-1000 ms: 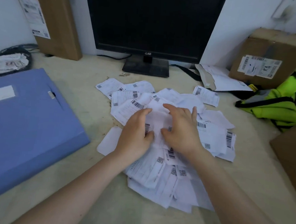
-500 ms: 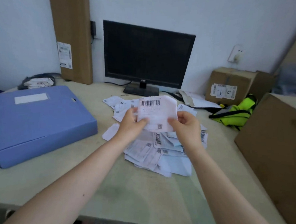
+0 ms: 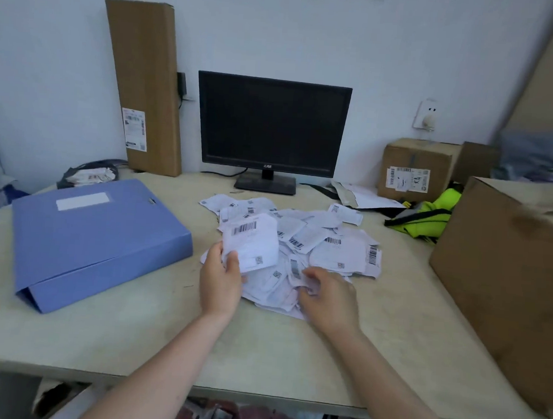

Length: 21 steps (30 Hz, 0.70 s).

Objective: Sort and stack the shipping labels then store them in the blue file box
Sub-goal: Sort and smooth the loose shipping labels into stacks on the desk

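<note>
A loose pile of white shipping labels (image 3: 318, 241) lies in the middle of the desk. My left hand (image 3: 220, 278) pinches one label (image 3: 252, 242) by its lower left corner and holds it upright above the pile's left side, barcode at the top. My right hand (image 3: 326, 295) is down on the pile's near edge, its fingers curled into the labels there; I cannot tell whether it holds one. The blue file box (image 3: 92, 237) lies flat and closed on the left of the desk, apart from both hands.
A black monitor (image 3: 272, 128) stands behind the pile. A tall cardboard box (image 3: 147, 84) leans on the wall at the back left. A small labelled box (image 3: 417, 169) and a yellow-green vest (image 3: 427, 215) lie at the back right. A large cardboard box (image 3: 507, 281) stands at the right.
Both hands lifted one label off the pile. My right hand then let go of it and dropped to the pile's near edge; my left hand alone keeps the label up.
</note>
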Available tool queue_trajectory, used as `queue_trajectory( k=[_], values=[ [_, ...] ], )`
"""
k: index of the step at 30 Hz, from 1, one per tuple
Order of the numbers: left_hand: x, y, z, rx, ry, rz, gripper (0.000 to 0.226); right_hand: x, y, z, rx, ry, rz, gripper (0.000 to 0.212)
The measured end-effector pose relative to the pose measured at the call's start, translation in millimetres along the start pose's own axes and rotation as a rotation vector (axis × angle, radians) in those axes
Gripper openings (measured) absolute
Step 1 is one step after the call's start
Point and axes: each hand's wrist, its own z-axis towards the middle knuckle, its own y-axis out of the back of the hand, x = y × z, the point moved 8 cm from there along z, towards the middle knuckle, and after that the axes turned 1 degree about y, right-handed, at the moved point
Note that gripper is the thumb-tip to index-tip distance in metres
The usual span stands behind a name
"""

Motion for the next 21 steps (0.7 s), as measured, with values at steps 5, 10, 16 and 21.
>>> queue_trajectory(
  k=[5,10,16,21],
  values=[
    [-2,-2,-1,-0.013,-0.028,0.046,0.013,4,3,1,-0.1,0.086,-0.01,0.021],
    [-4,-3,-2,-0.014,-0.03,0.057,0.014,8,6,-2,-0.09,0.128,0.09,0.024],
    [-14,-5,-6,-0.003,-0.059,0.15,0.013,7,35,-12,-0.359,0.143,0.268,0.017],
    [-11,-7,-4,0.0,-0.106,0.185,0.015,-25,43,5,-0.394,-0.134,0.144,0.048]
  ],
)
